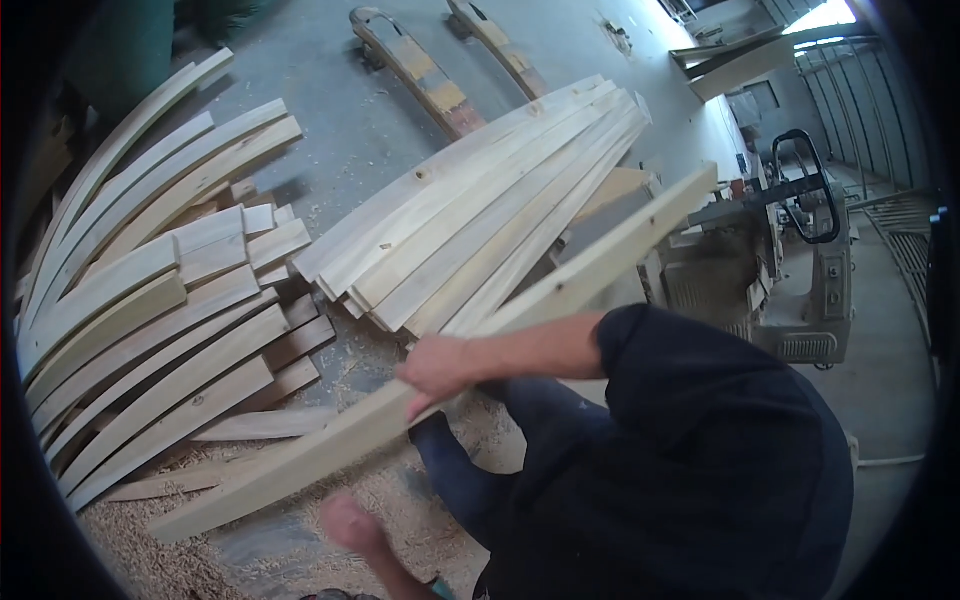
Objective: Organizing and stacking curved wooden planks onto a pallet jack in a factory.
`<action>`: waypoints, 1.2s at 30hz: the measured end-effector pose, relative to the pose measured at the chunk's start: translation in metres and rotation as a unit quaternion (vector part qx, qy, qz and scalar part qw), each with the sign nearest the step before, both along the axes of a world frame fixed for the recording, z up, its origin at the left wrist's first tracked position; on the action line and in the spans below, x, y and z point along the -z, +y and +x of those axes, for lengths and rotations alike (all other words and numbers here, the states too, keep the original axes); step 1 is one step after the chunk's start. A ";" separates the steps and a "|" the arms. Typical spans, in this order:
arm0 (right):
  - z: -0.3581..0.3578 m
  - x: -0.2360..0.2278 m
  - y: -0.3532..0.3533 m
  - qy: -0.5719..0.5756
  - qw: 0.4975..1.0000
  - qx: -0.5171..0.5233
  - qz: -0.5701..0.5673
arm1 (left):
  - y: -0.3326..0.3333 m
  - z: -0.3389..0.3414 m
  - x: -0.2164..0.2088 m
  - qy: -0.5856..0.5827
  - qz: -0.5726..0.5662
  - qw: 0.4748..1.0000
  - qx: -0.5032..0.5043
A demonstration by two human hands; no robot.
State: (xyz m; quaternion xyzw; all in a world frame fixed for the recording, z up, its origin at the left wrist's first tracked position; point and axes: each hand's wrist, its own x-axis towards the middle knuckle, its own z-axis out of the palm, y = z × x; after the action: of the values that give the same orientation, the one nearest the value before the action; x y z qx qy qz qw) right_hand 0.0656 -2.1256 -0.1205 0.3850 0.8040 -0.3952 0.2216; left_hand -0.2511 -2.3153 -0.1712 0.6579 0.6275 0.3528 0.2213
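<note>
Right hand [437,368] closed around long board [470,335], mid-carry above the sawdust floor [400,130]; left hand [350,522] blurred, grip indeterminate; next move likely needs second-hand support.

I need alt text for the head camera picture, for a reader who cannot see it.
A right hand grips a long pale wooden plank held slanted above a sawdust-strewn floor. The blurred left hand hangs below it, touching nothing. A stack of long boards and a pile of shorter planks lie beyond.
</note>
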 end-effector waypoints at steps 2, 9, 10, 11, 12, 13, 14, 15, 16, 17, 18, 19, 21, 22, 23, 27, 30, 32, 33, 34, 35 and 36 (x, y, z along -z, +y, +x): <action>0.046 -0.006 0.021 -0.007 1.000 -0.007 0.012 | 0.027 -0.040 -0.019 0.162 -0.018 0.983 -0.084; 0.219 -0.011 0.090 0.042 0.996 -0.041 0.071 | 0.148 -0.026 -0.083 0.510 -0.085 0.852 0.078; 0.248 -0.007 0.099 0.051 0.995 -0.049 0.069 | 0.156 -0.006 -0.089 0.504 -0.127 0.848 0.103; 0.275 0.002 0.110 0.042 0.994 -0.064 0.079 | 0.162 0.017 -0.093 0.430 -0.236 0.867 0.085; 0.305 0.010 0.121 0.059 0.993 -0.056 0.089 | 0.166 0.042 -0.094 0.353 -0.343 0.868 0.072; 0.331 0.020 0.133 0.076 0.991 -0.052 0.096 | 0.171 0.068 -0.093 0.364 -0.355 0.855 0.103; 0.356 0.031 0.147 0.104 0.988 -0.050 0.105 | 0.175 0.094 -0.090 0.376 -0.366 0.841 0.130; 0.382 0.041 0.160 0.095 0.987 -0.064 0.116 | 0.181 0.118 -0.087 0.388 -0.376 0.827 0.156; 0.405 0.051 0.172 0.099 0.985 -0.063 0.129 | 0.187 0.140 -0.081 0.387 -0.368 0.831 0.154; 0.428 0.062 0.184 0.107 0.982 -0.061 0.145 | 0.194 0.162 -0.073 0.386 -0.360 0.835 0.152; 0.450 0.073 0.195 0.107 0.980 -0.062 0.154 | 0.200 0.183 -0.064 0.385 -0.353 0.839 0.151; 0.470 0.084 0.206 0.082 0.987 -0.042 0.129 | 0.208 0.201 -0.052 0.396 -0.318 0.846 0.163; 0.510 0.105 0.228 0.044 0.991 0.024 0.125 | 0.229 0.233 -0.022 0.395 -0.387 0.823 0.129; 0.528 0.114 0.237 0.035 0.990 0.056 0.122 | 0.238 0.247 -0.008 0.392 -0.424 0.809 0.110; 0.546 0.123 0.247 0.026 0.989 0.062 0.130 | 0.247 0.261 0.007 0.390 -0.418 0.815 0.091; 0.604 0.152 0.274 0.013 0.983 0.095 0.156 | 0.300 0.310 0.045 0.318 -0.225 0.906 0.165; 0.647 0.175 0.286 -0.054 0.978 0.112 0.168 | 0.354 0.357 0.068 0.319 -0.205 0.908 0.177; 0.673 0.196 0.288 -0.045 0.953 0.140 0.265 | 0.385 0.394 0.089 0.322 -0.219 0.903 0.180; 0.687 0.207 0.286 -0.082 0.934 0.114 0.327 | 0.401 0.414 0.102 0.333 -0.240 0.895 0.174; 0.700 0.217 0.284 -0.096 0.914 0.090 0.383 | 0.409 0.434 0.115 0.327 -0.237 0.897 0.178; 0.717 0.224 0.284 -0.038 0.916 0.136 0.375 | 0.416 0.462 0.135 0.278 -0.250 0.913 0.163; 0.724 0.233 0.288 -0.154 0.917 0.154 0.333 | 0.423 0.485 0.149 0.264 -0.291 0.902 0.176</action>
State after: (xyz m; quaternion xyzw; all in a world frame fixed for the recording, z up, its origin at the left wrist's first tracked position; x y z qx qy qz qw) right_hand 0.7900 -1.8374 -0.3532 0.6119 0.7758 -0.0693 0.1376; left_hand 0.2344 -1.8921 -0.3205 0.7330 0.6116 -0.0775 0.2876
